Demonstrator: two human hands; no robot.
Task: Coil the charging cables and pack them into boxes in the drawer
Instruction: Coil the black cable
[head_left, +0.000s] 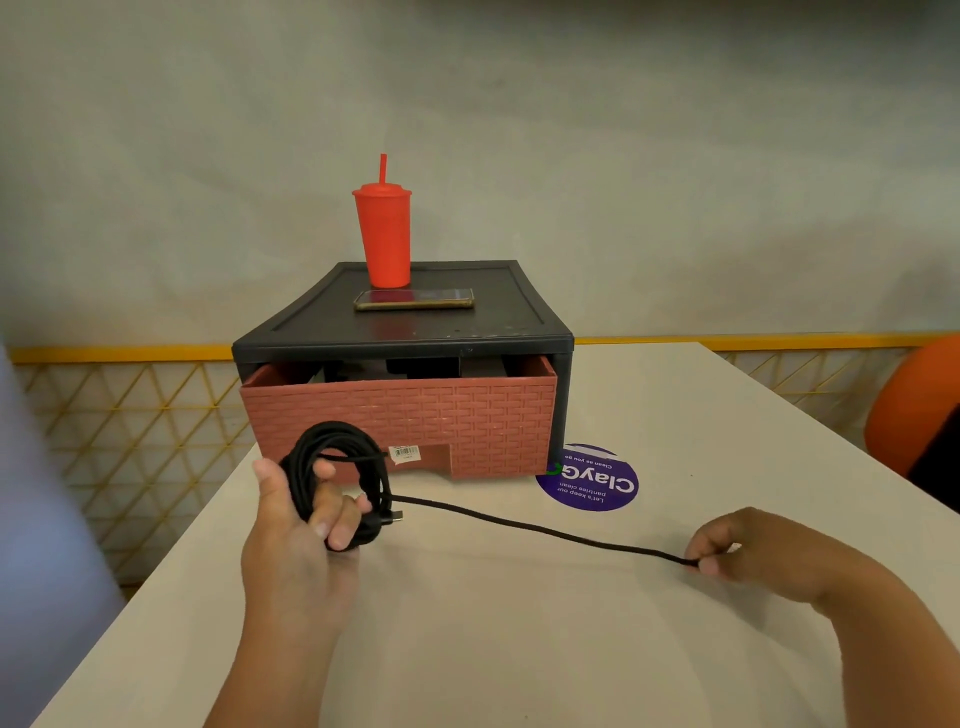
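Charging cable (524, 526): black, most of it already looped in your left hand and one straight run stretched low over the tabletop to your right hand. That taut stretch looks deliberate, it keeps the next loop from kinking.

Tabletop (519, 649): big pale surface, bare in front of you, so the loose run has room to slide without catching anything.

Drawer unit (405, 322): dark frame, sitting right ahead of you, so the drop-off is a short reach once the cable is wound.

Drawer (400, 415): the reddish woven-look front is pulled out partway. I can see dark shapes inside, probably the boxes, but can't tell for sure.

Round sticker (589, 480): purple, on the tabletop just beside the drawer's right corner, nothing to do with the job.

Red cup (383, 234): lidded, with a straw, parked on top of the unit at the back, out of the way of your arms.

Phone (414, 299): lying flat on top, just in front of the cup.

Left hand (301, 514): fingers (337, 525) curled through the coil, gripping the bundle so the loops stay the same size.

Right hand (727, 553): fingers pinched closed on the free end of the cable, near the tabletop.

Plug (393, 516): one connector sticks out of the coil just by your left fingers.

Next, I'd guess: bring that right end over for another loop.
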